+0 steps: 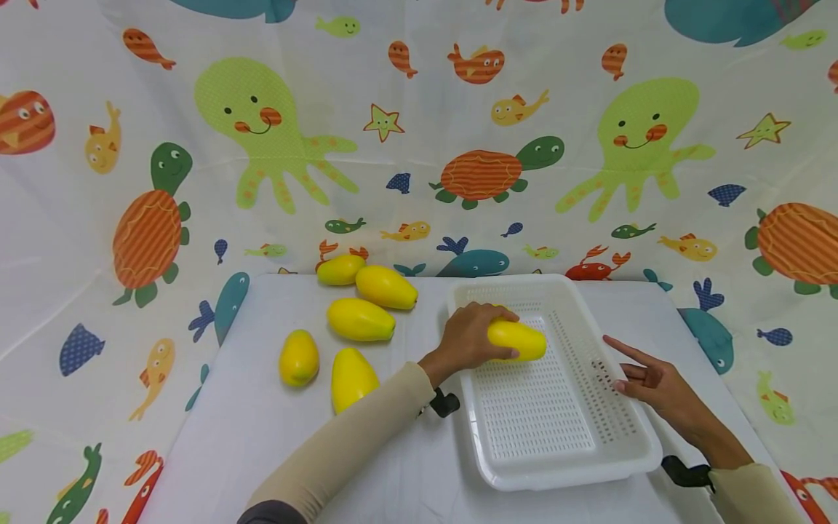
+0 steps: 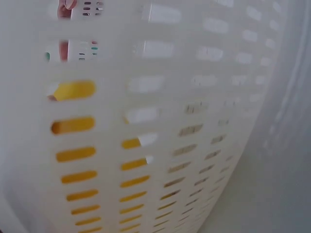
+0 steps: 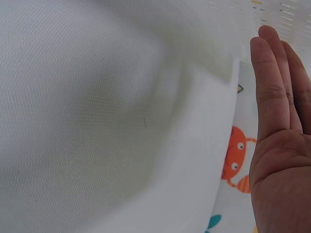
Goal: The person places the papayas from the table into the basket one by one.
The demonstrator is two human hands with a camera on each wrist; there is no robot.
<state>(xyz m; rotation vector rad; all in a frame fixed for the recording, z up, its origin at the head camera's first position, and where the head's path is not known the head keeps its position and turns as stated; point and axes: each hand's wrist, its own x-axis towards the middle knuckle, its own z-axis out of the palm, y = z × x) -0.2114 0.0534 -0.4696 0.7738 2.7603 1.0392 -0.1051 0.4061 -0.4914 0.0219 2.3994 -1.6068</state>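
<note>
My left hand (image 1: 468,336) grips a yellow papaya (image 1: 519,340) inside the upper left part of a white perforated basket (image 1: 487,466). The thumb is on the papaya's near side and the fingers lie over its top. In the left wrist view, yellow shows through the slots of the basket wall (image 2: 109,107), which hides most of the hand. My right hand (image 1: 661,389) is at the basket's right rim, index finger extended and nothing held. The right wrist view shows the straight fingers (image 3: 272,92) of that hand beside the basket.
Several more yellow papayas (image 1: 360,319) lie on the white-covered table (image 1: 242,437), left of the basket. One papaya (image 1: 351,378) is partly behind the left sleeve (image 1: 353,437). A curtain (image 1: 419,94) printed with sea animals hangs behind the table.
</note>
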